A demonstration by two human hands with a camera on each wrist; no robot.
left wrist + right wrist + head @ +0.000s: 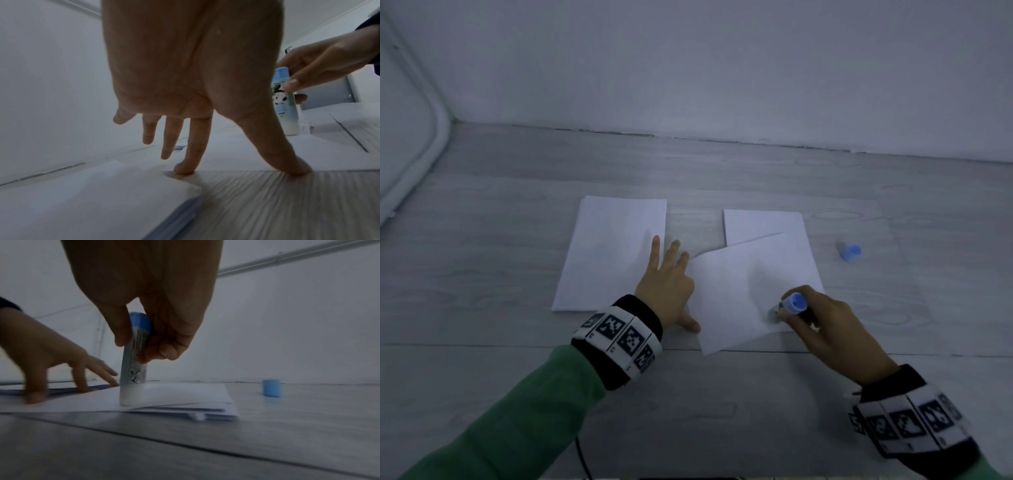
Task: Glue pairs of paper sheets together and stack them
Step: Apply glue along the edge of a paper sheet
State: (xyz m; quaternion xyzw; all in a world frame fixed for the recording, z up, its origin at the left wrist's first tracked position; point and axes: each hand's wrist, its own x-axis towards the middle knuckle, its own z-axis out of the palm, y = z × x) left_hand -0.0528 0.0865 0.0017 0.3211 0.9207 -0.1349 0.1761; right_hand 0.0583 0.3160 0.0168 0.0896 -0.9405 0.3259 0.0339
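My right hand (pixel 822 322) grips an uncapped glue stick (pixel 789 306) upright, its white tip pressed on a skewed white sheet (pixel 736 298). In the right wrist view the glue stick (pixel 133 363) stands on that top sheet (pixel 174 395). That sheet lies askew over a right-hand paper pile (pixel 763 224). My left hand (pixel 669 287) lies flat with fingers spread, its thumb and forefinger tips on the floor at the sheet's left edge. A second paper stack (pixel 613 253) lies to the left, under the outer fingers.
The blue glue cap (pixel 850 252) stands on the grey wood-grain floor (pixel 722 411) to the right of the papers, seen also as a blue cap (pixel 271 388). A white wall (pixel 688 68) runs behind, with a pipe (pixel 431 137) at the left corner.
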